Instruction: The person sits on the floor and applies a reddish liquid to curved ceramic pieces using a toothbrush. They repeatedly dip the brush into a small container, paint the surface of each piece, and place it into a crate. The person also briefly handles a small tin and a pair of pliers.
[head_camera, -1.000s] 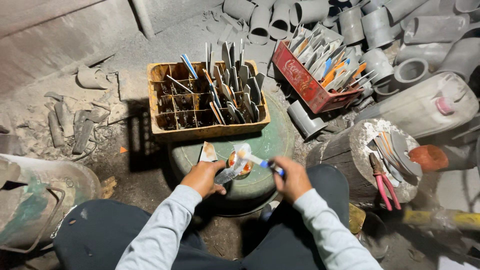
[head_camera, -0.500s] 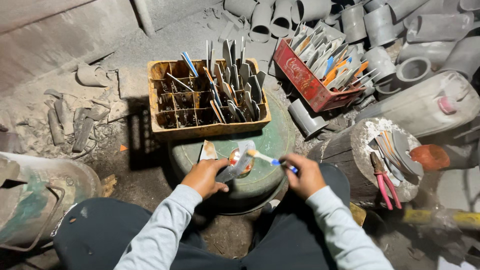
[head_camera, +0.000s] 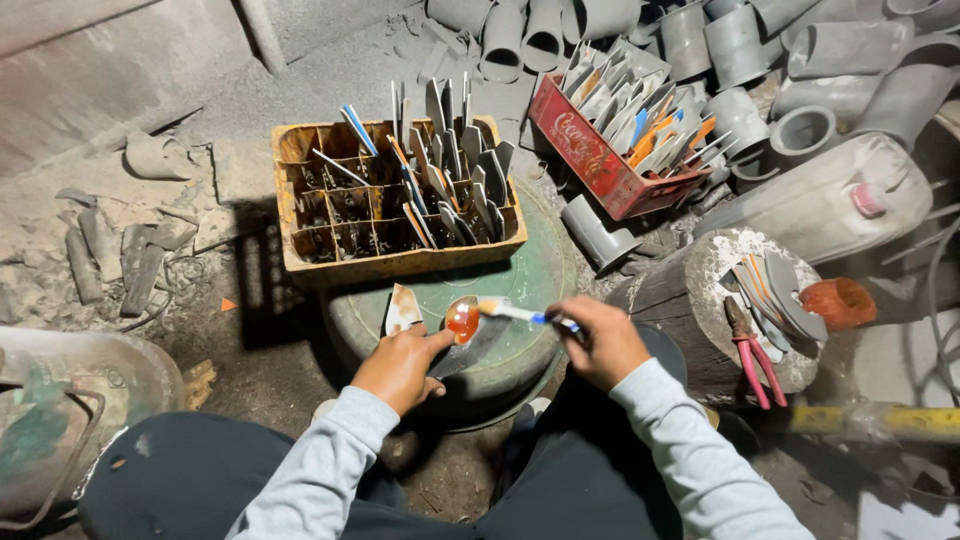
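My left hand (head_camera: 402, 366) grips a flat metal blade (head_camera: 478, 342) whose upper end carries a glossy orange-red blob (head_camera: 462, 320). My right hand (head_camera: 600, 343) holds a small brush (head_camera: 520, 313) with a blue and white handle, its bristle end touching the blob. Both hands work over a round green drum lid (head_camera: 530, 275). A loose pale blade piece (head_camera: 402, 308) lies on the lid just left of my left hand.
A yellow divided crate (head_camera: 400, 258) of blades stands on the lid's far side, a red crate (head_camera: 595, 160) of blades beyond it. A log stump (head_camera: 690, 300) at right bears blades and pink-handled pliers (head_camera: 752, 360). Grey pipe pieces (head_camera: 700, 40) fill the back.
The right hand has slid a little right and down with the brush. The blade in my left hand stays over the lid, its orange end now under the brush tip.
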